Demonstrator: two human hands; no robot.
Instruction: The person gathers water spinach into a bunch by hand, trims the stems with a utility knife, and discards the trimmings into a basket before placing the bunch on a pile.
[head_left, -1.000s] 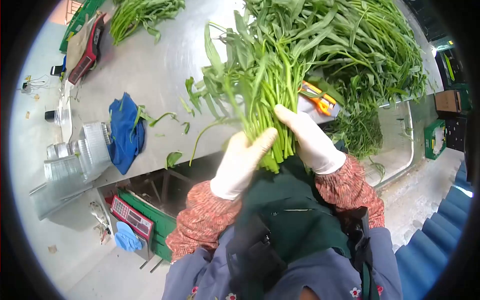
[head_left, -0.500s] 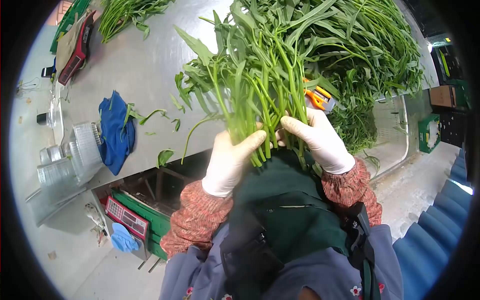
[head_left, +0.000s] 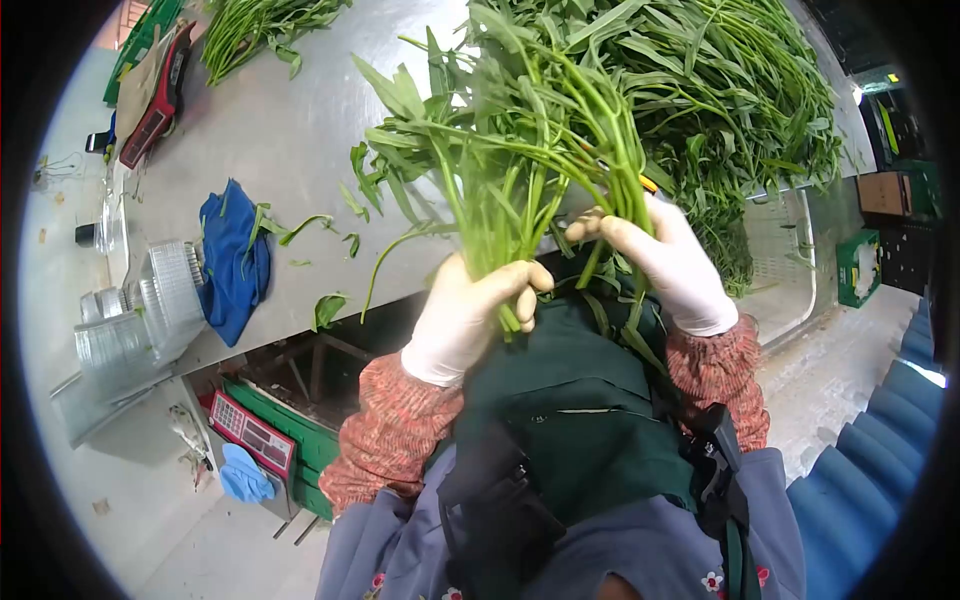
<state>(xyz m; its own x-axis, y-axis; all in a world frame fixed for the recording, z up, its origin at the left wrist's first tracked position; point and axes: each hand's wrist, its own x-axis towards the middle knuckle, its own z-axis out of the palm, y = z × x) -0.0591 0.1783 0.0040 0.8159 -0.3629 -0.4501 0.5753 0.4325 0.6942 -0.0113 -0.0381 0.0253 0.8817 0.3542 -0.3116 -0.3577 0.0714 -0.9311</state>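
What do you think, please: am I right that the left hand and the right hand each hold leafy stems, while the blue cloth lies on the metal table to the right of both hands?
Not quite: the head view shows the blue cloth to the left of both hands. The left hand and right hand do each hold leafy stems.

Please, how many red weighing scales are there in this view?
2. One red scale is at the left end of the metal table; another red scale is below the table's edge, by the green crate. Others may be hidden.
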